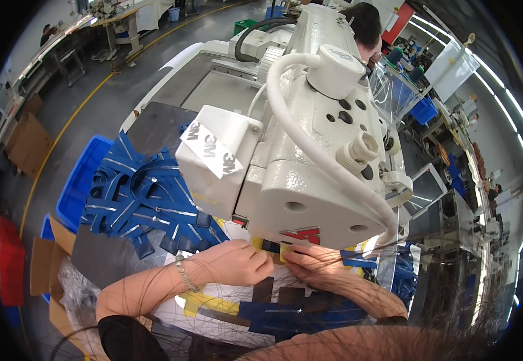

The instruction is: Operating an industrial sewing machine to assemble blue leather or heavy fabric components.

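Note:
Below the head of a large white sewing machine (309, 192), both of my hands work close together. My left hand (237, 262), with a beaded bracelet at its wrist, is closed with curled fingers; whatever it holds is hidden. Beside it, my right hand (314, 263) has its fingers bent and pressed together at a yellow-edged piece (283, 253). A small dark blue patch (270, 246) lies between the yellow edges, just under the machine head. Exactly what the right fingertips grip is too small to tell. Nearer me, dark blue fabric strips (273, 316) lie across the work surface.
A heap of blue straps with zippers (147, 198) covers the table's left side. Beyond it stand a blue bin (84, 174), an open cardboard box (47, 265) and a red crate (3, 259). More blue pieces (404, 274) lie at right. Another person (364, 24) is behind the machine.

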The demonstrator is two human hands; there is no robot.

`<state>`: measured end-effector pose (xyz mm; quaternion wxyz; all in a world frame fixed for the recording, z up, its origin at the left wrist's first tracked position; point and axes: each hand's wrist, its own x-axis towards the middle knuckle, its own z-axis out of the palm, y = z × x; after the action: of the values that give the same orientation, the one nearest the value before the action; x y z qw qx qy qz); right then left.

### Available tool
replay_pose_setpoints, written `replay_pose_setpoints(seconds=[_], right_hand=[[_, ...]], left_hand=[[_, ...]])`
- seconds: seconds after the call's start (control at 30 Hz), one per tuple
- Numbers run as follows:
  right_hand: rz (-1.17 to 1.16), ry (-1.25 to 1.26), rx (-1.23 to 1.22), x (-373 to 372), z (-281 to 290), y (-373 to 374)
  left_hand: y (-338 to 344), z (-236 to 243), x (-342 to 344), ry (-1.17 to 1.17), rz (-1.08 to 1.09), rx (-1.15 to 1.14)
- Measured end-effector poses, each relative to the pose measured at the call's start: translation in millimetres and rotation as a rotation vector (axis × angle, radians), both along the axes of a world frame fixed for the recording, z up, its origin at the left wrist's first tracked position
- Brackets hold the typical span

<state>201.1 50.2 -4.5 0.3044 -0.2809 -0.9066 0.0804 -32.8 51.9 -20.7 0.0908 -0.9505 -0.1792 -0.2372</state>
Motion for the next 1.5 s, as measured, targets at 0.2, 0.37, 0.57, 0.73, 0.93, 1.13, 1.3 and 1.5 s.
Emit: replay_pose_setpoints(seconds=[0.2,0.37,0.57,0.73,0.93,1.13,1.3,1.5], right_hand=[[0.081,-0.076,0.077,4,-19,-3],[0.08,-0.162,0.061,10,-25,-4],[0.11,-0.241,-0.07,19,-28,-5],[0.183,-0.153,-0.268,28,-34,-1],[0.159,-0.289,-0.304,39,-48,25],[0.166,-0.26,-0.421,38,-56,28],[0.171,-0.237,-0.514,40,-62,32],[0.181,-0.21,-0.622,41,-66,34]], left_hand=[[0,-3,-19,0.012,0.101,-0.065],[1,1,-19,-0.037,0.096,-0.173],[4,-8,-21,-0.047,0.1,-0.333],[3,-10,-26,0.056,0.115,-0.391],[4,-19,-26,0.13,0.161,-0.459],[6,-11,-25,0.023,0.124,-0.454],[5,-6,-24,0.051,0.143,-0.528],[5,0,-23,0.155,0.172,-0.506]])
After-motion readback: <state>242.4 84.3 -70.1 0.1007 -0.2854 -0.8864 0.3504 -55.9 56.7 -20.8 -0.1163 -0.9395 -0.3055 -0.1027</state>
